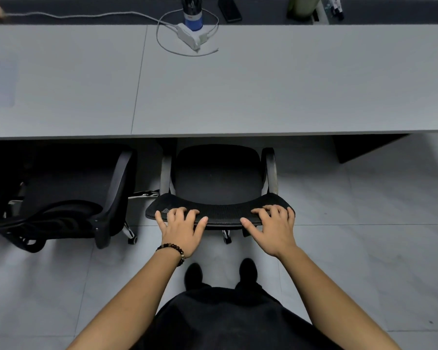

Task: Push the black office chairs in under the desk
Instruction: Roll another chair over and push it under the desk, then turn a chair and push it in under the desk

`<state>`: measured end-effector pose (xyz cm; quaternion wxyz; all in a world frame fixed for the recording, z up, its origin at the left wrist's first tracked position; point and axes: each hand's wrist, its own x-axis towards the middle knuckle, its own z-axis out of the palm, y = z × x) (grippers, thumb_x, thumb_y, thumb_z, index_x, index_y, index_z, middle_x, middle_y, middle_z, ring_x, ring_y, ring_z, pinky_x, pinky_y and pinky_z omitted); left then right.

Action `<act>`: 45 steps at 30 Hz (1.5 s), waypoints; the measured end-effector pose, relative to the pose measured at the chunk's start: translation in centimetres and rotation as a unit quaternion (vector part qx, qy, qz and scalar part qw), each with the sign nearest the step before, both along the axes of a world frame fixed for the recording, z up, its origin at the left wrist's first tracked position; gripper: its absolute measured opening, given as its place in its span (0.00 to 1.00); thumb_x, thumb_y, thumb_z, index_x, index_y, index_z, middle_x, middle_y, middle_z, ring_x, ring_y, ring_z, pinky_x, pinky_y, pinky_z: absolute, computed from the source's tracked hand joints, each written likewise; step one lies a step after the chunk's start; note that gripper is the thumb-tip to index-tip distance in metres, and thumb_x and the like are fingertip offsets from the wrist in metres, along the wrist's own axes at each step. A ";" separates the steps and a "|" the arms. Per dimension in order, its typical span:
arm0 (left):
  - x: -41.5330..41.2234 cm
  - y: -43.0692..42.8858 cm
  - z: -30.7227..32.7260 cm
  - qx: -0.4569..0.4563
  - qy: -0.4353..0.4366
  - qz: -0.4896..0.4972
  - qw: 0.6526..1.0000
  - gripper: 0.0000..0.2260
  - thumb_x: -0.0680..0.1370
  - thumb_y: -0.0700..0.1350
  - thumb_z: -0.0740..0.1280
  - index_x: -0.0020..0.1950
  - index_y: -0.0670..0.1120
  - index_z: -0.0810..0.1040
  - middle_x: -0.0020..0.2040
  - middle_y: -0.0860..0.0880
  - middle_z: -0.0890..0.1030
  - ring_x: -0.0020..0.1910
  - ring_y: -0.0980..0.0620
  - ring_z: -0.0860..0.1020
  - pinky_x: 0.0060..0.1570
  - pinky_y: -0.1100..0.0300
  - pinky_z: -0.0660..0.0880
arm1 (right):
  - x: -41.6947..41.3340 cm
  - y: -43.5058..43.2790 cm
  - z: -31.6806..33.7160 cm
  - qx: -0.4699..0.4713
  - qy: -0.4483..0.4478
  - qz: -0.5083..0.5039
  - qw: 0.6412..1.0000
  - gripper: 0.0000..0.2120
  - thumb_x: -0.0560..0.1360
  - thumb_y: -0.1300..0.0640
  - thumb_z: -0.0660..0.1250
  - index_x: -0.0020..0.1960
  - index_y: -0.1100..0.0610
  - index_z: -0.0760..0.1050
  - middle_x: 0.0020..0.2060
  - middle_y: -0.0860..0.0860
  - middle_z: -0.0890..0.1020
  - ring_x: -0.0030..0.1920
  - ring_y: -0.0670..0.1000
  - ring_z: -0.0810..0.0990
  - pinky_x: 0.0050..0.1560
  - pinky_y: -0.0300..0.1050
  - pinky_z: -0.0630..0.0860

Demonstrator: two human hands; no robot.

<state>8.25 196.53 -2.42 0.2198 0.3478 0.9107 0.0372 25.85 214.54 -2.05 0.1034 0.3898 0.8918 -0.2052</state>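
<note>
A black mesh office chair point(218, 173) stands straight in front of me, its seat partly out from under the grey desk point(263, 97). My left hand point(181, 228) grips the top of its backrest on the left, fingers curled over the rim. On the right of the same rim my right hand point(273, 227) grips likewise. A second black office chair point(68, 188) stands to the left, turned at an angle, with its seat partly beneath the desk's front edge.
On the desk's far side lie a white power strip point(191, 37) with a looped cable, a blue pen holder point(192, 15) and a black phone point(229, 8). A dark desk panel point(359, 147) stands at the right. Pale tiled floor point(364, 248) spreads around me.
</note>
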 end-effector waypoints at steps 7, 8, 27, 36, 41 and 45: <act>-0.9 -2.0 2.4 0.153 -0.085 0.051 0.983 0.19 0.79 0.56 0.59 0.68 0.51 0.70 0.66 0.52 0.72 0.69 0.51 0.65 0.74 0.47 0.48 | -0.2 -0.3 1.6 -0.056 0.040 -0.028 0.997 0.29 0.77 0.33 0.57 0.71 0.49 0.68 0.67 0.49 0.74 0.71 0.51 0.65 0.76 0.54 0.45; -0.8 -2.8 2.9 0.193 -0.100 0.062 0.974 0.19 0.79 0.55 0.60 0.69 0.51 0.69 0.66 0.52 0.72 0.69 0.51 0.66 0.72 0.49 0.56 | 0.0 -0.8 2.0 -0.055 0.064 -0.037 0.996 0.27 0.78 0.37 0.59 0.71 0.50 0.68 0.66 0.50 0.74 0.70 0.51 0.66 0.76 0.54 0.49; 7.7 -7.5 4.4 0.176 -0.354 -0.072 0.916 0.15 0.78 0.44 0.66 0.64 0.54 0.71 0.58 0.55 0.77 0.58 0.58 0.75 0.57 0.58 0.73 | 17.8 -23.7 4.7 -0.115 0.234 -0.519 0.814 0.23 0.78 0.46 0.65 0.71 0.42 0.65 0.65 0.41 0.68 0.64 0.43 0.71 0.59 0.41 0.71; 27.1 -7.8 10.9 0.215 -0.374 -0.309 0.848 0.20 0.77 0.47 0.66 0.68 0.49 0.70 0.59 0.52 0.77 0.57 0.57 0.76 0.53 0.66 0.72 | 35.1 -36.3 7.8 0.009 0.363 -0.652 0.665 0.24 0.76 0.43 0.66 0.71 0.40 0.65 0.65 0.40 0.69 0.63 0.41 0.72 0.60 0.39 0.70; 43.4 -15.4 10.6 0.186 -0.374 -0.402 0.815 0.20 0.77 0.45 0.66 0.68 0.52 0.67 0.59 0.55 0.75 0.58 0.59 0.75 0.57 0.56 0.73 | 48.5 -48.2 6.7 0.046 0.378 -0.714 0.588 0.31 0.76 0.48 0.69 0.73 0.40 0.58 0.66 0.40 0.69 0.64 0.39 0.71 0.62 0.39 0.71; 55.8 -21.0 11.0 0.152 -0.396 -0.474 0.772 0.21 0.77 0.46 0.66 0.69 0.51 0.67 0.60 0.54 0.75 0.59 0.63 0.73 0.55 0.63 0.73 | 58.3 -56.6 8.1 0.082 0.359 -0.769 0.523 0.32 0.76 0.51 0.70 0.74 0.43 0.59 0.66 0.42 0.69 0.64 0.41 0.71 0.62 0.41 0.71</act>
